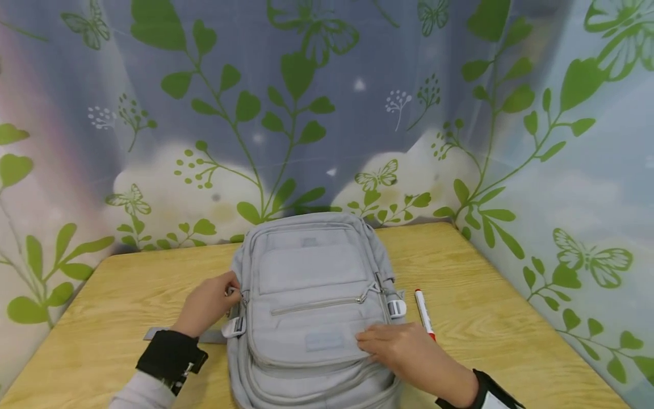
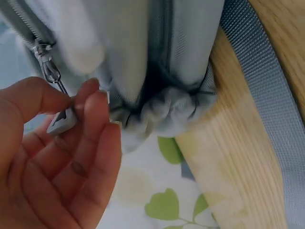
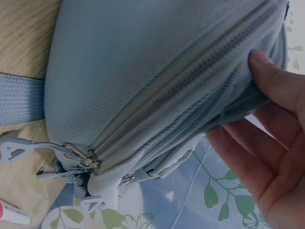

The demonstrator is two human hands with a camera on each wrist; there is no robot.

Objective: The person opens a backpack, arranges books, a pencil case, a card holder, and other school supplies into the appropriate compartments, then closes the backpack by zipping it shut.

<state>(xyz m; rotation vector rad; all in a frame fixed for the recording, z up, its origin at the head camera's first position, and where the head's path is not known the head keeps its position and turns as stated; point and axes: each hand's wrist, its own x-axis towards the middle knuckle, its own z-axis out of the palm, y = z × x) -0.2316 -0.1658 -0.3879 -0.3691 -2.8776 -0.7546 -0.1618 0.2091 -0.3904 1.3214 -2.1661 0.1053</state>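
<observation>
A light grey backpack (image 1: 311, 267) lies front side up on the table, its zipped front pocket facing me. At its left side my left hand (image 1: 209, 302) pinches a zipper pull (image 2: 63, 121) between thumb and fingers, as the left wrist view shows. The metal slider (image 2: 50, 71) sits on the zipper just beyond the fingertips. On the lower right, my right hand (image 1: 403, 349) grips the edge of the front pocket, thumb (image 3: 269, 71) on one face and fingers on the other. Another zipper pull (image 3: 16, 149) hangs free in the right wrist view.
A white marker with red ends (image 1: 424, 312) lies on the wooden table (image 1: 475, 295) right of the backpack. A grey strap (image 2: 271, 86) extends from the bag's left side. White buckles (image 1: 396, 308) sit on both sides. A leaf-patterned curtain (image 1: 225, 113) surrounds the table.
</observation>
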